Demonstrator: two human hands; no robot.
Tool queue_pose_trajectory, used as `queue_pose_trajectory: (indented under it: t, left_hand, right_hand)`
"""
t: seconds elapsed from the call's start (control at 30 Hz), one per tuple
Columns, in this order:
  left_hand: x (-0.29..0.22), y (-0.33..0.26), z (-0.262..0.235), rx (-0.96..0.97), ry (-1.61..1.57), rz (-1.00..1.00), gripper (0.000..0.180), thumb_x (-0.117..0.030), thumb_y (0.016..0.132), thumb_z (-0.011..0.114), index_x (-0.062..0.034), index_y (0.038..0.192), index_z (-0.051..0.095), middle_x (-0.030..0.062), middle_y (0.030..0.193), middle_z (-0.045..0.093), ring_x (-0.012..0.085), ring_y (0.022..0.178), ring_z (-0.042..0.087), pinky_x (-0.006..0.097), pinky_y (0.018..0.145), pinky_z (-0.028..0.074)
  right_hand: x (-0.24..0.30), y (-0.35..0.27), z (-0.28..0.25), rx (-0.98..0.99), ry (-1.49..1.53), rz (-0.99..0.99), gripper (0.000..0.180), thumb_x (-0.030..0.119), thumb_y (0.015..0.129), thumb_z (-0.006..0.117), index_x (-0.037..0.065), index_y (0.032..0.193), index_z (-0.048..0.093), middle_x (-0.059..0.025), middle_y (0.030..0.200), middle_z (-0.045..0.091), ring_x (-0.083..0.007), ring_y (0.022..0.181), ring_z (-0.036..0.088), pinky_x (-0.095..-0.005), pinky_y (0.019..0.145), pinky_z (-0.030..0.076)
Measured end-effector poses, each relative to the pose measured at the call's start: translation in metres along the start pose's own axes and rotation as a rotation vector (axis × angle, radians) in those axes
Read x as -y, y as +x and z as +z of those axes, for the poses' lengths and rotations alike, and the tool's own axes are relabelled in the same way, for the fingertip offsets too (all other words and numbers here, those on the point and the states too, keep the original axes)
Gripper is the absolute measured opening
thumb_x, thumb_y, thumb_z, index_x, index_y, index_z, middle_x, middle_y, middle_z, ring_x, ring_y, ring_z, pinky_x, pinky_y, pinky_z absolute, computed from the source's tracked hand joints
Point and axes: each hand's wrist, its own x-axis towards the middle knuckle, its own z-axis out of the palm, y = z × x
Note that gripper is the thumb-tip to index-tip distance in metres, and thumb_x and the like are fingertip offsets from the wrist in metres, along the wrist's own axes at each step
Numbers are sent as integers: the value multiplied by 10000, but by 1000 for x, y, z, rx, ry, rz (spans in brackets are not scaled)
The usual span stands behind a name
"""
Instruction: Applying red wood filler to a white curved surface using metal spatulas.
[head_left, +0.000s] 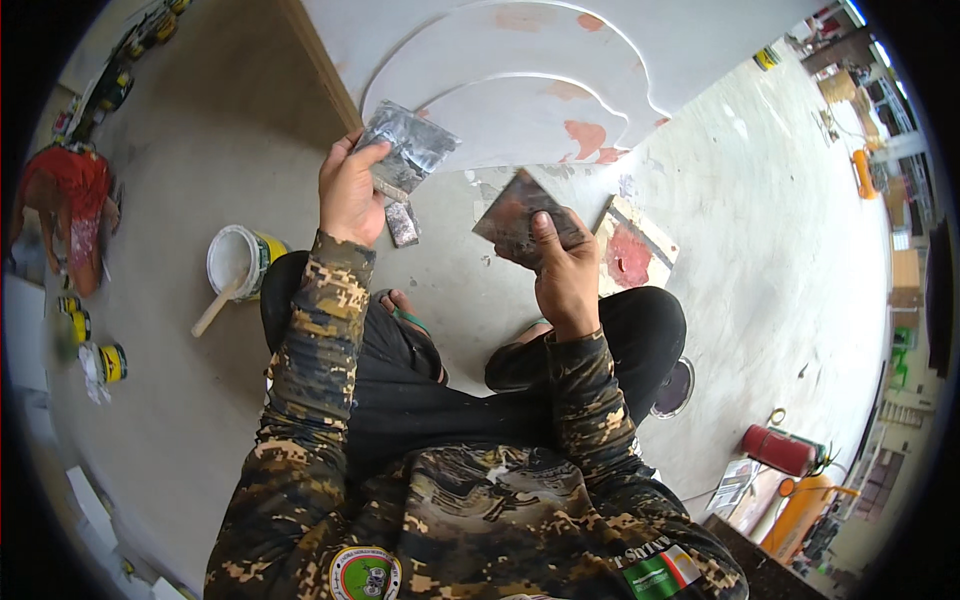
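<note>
My left hand [350, 195] is closed on a flat putty scraper [415, 145], its grey blade smeared with white and a pale strip along its lower edge. Thumb on top, my right hand [568, 275] grips a dark, square putty spreader [517, 222] with reddish smears. The two blades are apart, both raised in front of a white panel [500, 50] with curved raised mouldings and patches of reddish filler. Below the left blade lies a small smeared block [402, 225] on the floor. Near my right hand is a board [645, 240] carrying a blob of red putty.
A white bucket [228, 262] with a wooden stick [215, 308] stands left of my knee. A round dark container [675, 388] sits by my right knee. A red fire extinguisher [780, 450] lies at right. Another person [75, 205] crouches at far left near paint cans.
</note>
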Motion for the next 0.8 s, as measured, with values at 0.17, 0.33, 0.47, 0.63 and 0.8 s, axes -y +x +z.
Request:
queue_pose_trajectory:
  t: [0.17,0.33,0.47,0.63,0.8]
  left_hand:
    - [15,7,-13,33,224,14,435,70,852,673,22,1255,519,109,1164,636,206,1066,637,356,926,534]
    - [28,-1,-2,151,30,-222,174,-54,917,676,-14,1086,670,61,1032,691,183,961,671,374,871,564]
    - [39,-7,8,244,-47,-380,192,-154,995,628,-29,1139,649,51,1084,679,179,1008,662,374,901,563]
    - [53,-23,7,557,213,-155,313,-36,957,660,-6,1260,588,49,1155,657,137,1051,626,314,934,520]
    - [56,-24,7,578,226,-68,322,22,929,661,-13,1238,577,24,1123,648,106,1030,603,283,927,500]
  right_hand:
    - [0,2,4,-48,176,129,397,195,989,658,1,1279,470,-119,1052,658,-244,824,711,-398,594,644]
    - [-7,0,3,-25,143,110,305,180,1020,603,31,1278,538,-73,1025,682,-178,729,699,-292,505,570]
    - [-11,3,9,-79,204,196,319,198,1004,642,22,1255,549,-57,975,681,-138,692,679,-267,476,525]
    - [-13,0,5,-62,44,304,328,275,1004,656,18,1181,556,-43,872,676,-90,610,632,-225,449,463]
    - [-16,7,0,-154,51,246,339,333,988,673,39,1102,546,-29,775,647,-87,498,573,-241,357,388]
